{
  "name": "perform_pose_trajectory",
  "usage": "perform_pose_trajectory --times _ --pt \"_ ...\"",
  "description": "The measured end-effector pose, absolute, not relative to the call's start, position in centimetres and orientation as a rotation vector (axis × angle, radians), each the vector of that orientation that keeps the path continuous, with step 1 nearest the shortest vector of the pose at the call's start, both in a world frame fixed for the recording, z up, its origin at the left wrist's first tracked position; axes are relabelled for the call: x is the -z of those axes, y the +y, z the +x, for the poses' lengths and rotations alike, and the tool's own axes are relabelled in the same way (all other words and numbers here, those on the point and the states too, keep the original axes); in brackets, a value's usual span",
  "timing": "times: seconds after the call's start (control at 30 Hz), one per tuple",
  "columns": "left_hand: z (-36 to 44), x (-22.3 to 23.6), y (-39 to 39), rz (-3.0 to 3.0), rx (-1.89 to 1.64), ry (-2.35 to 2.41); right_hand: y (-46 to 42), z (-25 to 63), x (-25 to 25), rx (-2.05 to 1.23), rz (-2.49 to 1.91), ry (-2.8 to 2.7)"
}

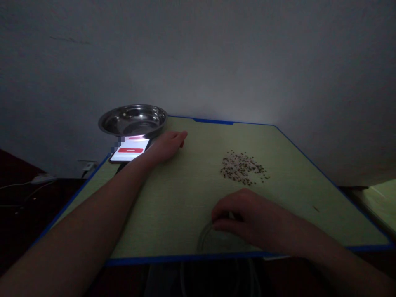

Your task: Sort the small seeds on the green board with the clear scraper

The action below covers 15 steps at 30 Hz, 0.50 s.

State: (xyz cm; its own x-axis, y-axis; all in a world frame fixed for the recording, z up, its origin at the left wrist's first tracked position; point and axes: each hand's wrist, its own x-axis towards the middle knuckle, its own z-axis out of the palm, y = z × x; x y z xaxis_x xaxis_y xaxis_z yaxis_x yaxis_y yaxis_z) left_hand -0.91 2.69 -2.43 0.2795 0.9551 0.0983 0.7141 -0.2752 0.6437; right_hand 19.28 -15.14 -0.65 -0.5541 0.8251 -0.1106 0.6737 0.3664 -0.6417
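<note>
My left hand (168,145) rests on the table with its fingers curled together, just right of a lit smartphone (130,150). I see nothing held in it, though the palm side is hidden. Close to the table's front edge, my right hand (247,214) is closed, thumb and fingers pinching the rim of a clear round container (207,241). The hand covers part of that container, and its exact kind is hard to make out in the dim light. Beyond my right hand lies a loose pile of mixed dark and pale grains or beans (243,167), spread on the tabletop.
A shiny metal basin (136,119) stands at the back left, behind the phone. The pale table (173,214) has a blue edge and meets a grey wall (216,62). White cables and a plug (89,167) are at the left, beyond the table.
</note>
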Motion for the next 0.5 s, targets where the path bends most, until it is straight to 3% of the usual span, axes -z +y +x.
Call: perform_pose_trajectory --times 0.5 --pt "-0.9 2.4 2.6 2.074 -0.649 1.493 -12.6 27.4 -1.8 -0.631 -1.637 -1.951"
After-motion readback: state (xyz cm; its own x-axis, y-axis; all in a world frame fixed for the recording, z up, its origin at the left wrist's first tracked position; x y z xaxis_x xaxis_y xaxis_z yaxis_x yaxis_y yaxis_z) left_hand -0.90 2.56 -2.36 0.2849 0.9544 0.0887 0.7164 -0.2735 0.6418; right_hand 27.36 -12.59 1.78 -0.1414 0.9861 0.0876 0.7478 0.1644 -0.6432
